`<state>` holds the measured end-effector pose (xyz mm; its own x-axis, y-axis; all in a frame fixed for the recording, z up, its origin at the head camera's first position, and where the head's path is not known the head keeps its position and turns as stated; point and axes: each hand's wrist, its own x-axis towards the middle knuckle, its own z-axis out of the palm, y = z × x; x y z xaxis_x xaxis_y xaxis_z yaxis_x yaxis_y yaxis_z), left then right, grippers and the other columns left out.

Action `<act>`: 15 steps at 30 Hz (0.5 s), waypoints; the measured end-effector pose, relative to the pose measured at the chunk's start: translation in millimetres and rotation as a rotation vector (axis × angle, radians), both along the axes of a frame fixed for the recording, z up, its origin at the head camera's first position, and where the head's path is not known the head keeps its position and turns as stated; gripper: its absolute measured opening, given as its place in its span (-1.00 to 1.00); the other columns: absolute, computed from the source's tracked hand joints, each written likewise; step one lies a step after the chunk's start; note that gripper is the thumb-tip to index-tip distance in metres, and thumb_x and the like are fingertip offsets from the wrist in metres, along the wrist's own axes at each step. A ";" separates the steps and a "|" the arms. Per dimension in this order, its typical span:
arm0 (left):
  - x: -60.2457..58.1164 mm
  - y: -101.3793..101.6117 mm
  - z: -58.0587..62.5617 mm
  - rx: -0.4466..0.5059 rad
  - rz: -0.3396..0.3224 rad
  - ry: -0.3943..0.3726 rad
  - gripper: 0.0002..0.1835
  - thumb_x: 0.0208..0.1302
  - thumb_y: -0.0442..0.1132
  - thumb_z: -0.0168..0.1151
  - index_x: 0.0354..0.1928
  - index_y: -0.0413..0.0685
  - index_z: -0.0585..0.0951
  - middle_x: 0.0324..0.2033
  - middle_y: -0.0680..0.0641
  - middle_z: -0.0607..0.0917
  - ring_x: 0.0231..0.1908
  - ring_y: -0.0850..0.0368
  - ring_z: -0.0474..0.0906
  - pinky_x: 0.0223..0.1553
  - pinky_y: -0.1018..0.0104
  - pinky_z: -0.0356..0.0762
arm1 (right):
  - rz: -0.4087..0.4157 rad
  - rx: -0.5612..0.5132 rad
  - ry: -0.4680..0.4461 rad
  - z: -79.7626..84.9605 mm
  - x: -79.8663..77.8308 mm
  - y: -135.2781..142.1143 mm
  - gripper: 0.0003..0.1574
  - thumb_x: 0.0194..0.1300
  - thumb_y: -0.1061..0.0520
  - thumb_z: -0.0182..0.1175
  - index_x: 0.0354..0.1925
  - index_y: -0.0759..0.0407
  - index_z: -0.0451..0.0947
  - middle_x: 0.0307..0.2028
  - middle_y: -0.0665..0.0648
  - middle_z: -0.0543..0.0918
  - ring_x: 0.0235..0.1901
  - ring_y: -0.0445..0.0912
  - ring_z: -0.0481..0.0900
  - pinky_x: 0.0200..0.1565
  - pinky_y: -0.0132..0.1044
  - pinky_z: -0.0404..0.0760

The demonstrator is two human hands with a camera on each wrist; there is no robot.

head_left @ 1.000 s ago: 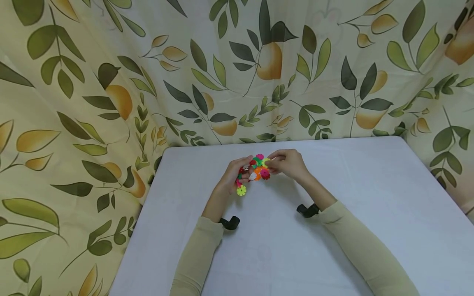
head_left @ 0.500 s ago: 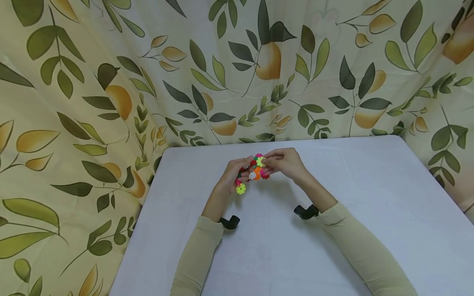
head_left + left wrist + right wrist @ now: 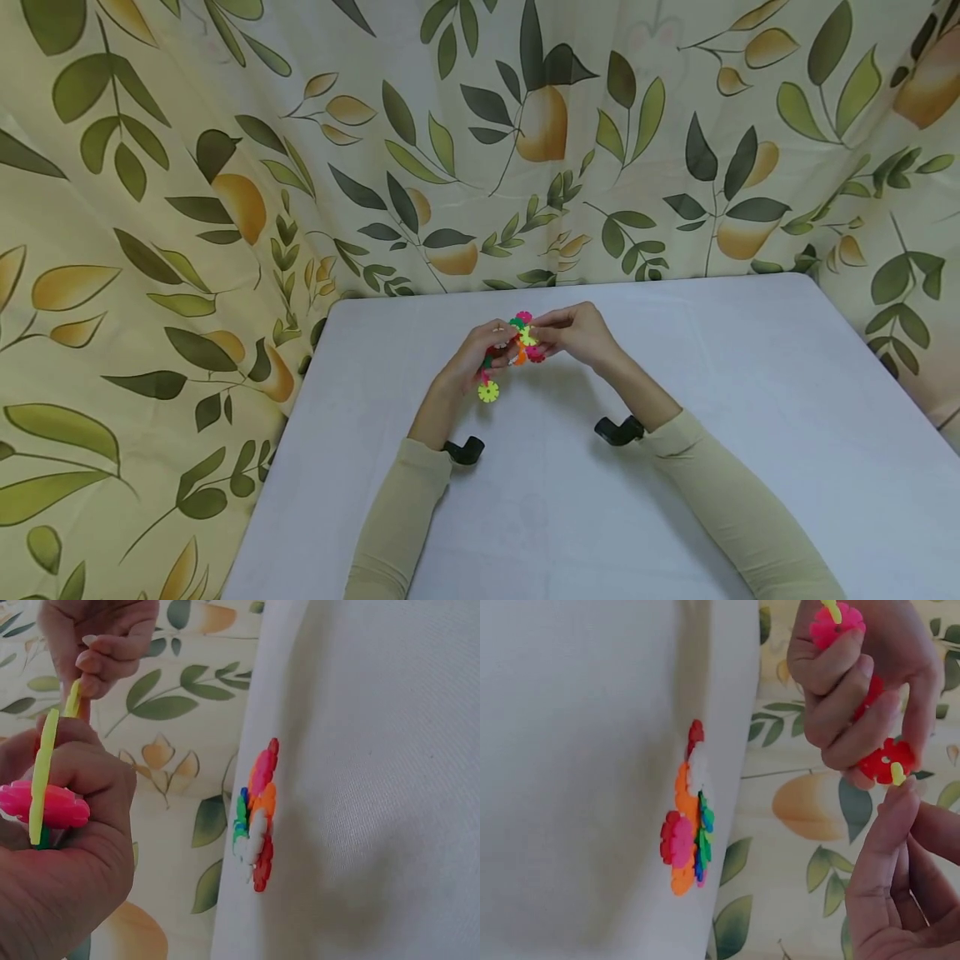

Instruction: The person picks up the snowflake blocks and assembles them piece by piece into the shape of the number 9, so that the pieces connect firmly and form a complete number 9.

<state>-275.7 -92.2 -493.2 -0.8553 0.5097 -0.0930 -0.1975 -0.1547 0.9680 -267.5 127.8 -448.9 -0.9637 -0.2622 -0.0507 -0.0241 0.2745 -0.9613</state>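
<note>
My left hand [image 3: 467, 360] grips a chain of interlocked plastic flower discs. In the right wrist view a red disc [image 3: 876, 766] sticks out at its fingertips, and a pink disc [image 3: 835, 630] pokes from the other side of the fist. At that lower end hangs a yellow disc [image 3: 488, 392]. Between thumb and fingers, my right hand [image 3: 579, 335] pinches another yellow disc [image 3: 528, 337], edge-on against the red one. Whether the two are slotted together I cannot tell. The middle of the chain is hidden by the left fingers.
Beyond the hands, a small pile of flower discs [image 3: 259, 825] in several colours lies near the far edge of the white-covered table [image 3: 540, 500]. A leaf-patterned curtain [image 3: 495, 208] hangs behind and to the sides. Black wrist cameras [image 3: 619, 431] stick out from both cuffs.
My right hand has brought its yellow disc left and slightly down to the left hand's fingertips. The left fingers have closed in towards it, and the lower yellow disc hangs slightly lower.
</note>
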 end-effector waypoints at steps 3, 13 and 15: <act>0.8 1.0 0.4 0.029 -0.030 -0.012 -0.82 0.64 -0.19 -0.06 -0.22 -0.05 0.39 -0.54 0.04 0.35 -0.64 0.22 0.18 -0.65 0.48 0.15 | -0.001 0.006 0.009 -0.7 -0.5 -0.1 -0.68 0.40 0.18 0.37 0.01 0.40 0.73 -0.29 0.23 0.81 -0.42 -0.03 0.76 -0.27 -0.26 0.77; 4.6 5.2 2.4 0.053 -0.042 -0.026 -0.80 0.66 -0.18 -0.10 -0.24 -0.03 0.31 -0.55 0.06 0.23 -0.65 0.24 0.15 -0.65 0.49 0.15 | -0.034 -0.021 0.001 -3.4 -0.4 -3.9 -0.69 0.38 0.19 0.40 -0.02 0.40 0.74 -0.26 0.23 0.81 -0.39 0.07 0.78 -0.24 -0.23 0.78; 3.2 5.3 3.0 0.019 -0.019 -0.009 -0.80 0.65 -0.15 -0.03 -0.22 -0.05 0.34 -0.56 0.06 0.24 -0.64 0.23 0.15 -0.65 0.48 0.14 | -0.031 -0.025 0.007 -3.7 -0.8 -3.1 -0.69 0.38 0.18 0.40 -0.01 0.38 0.75 -0.26 0.23 0.81 -0.35 0.12 0.79 -0.20 -0.17 0.79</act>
<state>-272.5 -86.9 -490.2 -0.8447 0.5274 -0.0910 -0.2093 -0.1690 0.9632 -268.3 124.6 -452.6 -0.9717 -0.2332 -0.0377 -0.0228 0.2515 -0.9676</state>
